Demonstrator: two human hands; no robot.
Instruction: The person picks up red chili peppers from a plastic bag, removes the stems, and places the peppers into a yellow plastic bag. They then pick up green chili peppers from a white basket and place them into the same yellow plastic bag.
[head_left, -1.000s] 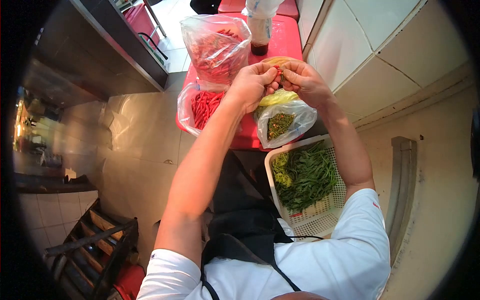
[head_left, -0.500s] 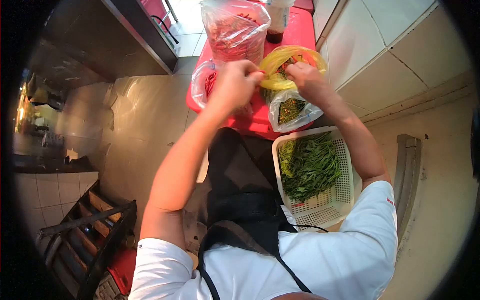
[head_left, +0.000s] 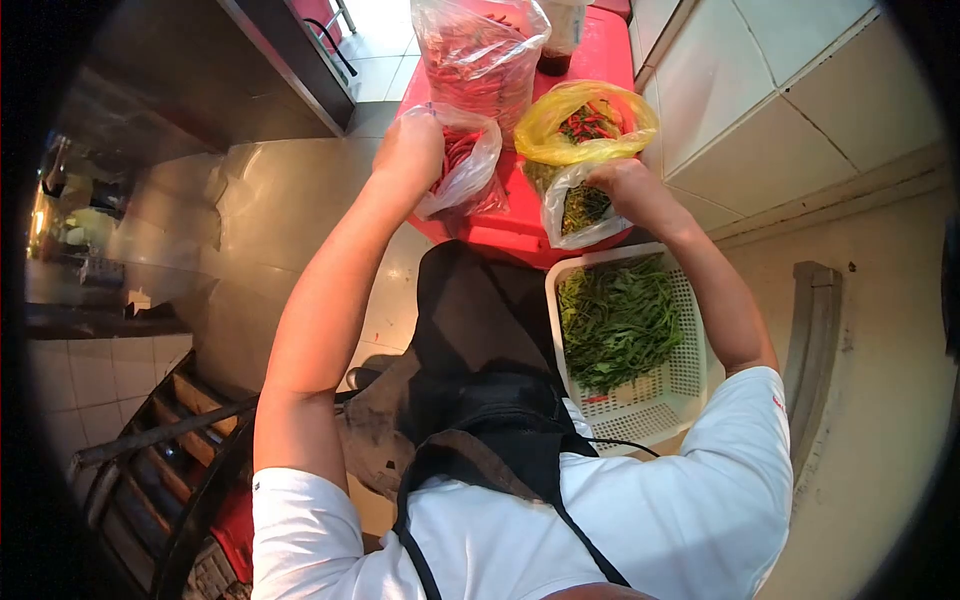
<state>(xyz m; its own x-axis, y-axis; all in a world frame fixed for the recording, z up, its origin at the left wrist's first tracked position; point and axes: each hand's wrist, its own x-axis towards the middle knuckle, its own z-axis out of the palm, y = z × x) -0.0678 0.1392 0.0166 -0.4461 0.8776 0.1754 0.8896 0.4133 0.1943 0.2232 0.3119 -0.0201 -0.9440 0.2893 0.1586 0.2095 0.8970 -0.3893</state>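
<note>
My left hand (head_left: 410, 152) is curled, back towards me, at the left rim of a clear plastic bag (head_left: 478, 165) holding red chillies (head_left: 458, 148). Its fingertips are hidden, so whatever they hold does not show. My right hand (head_left: 632, 188) has its fingers bunched at the right edge of a whitish plastic bag (head_left: 572, 238) filled with green stems (head_left: 583, 208); I cannot make out anything between them. Just behind that bag stands an open yellow bag (head_left: 540, 140) with red and green chillies (head_left: 590, 122) inside.
A large clear bag of red chillies (head_left: 480, 75) and a container of dark liquid (head_left: 556, 60) stand farther back on the red table (head_left: 522, 228). Below, a white basket (head_left: 690, 350) holds leafy greens (head_left: 620, 325). A tiled wall (head_left: 830, 130) runs along the right.
My left hand has moved left from beside the yellow bag, where it pinched something small and red, to the clear chilli bag. My right hand has dropped from the yellow bag to the stem bag.
</note>
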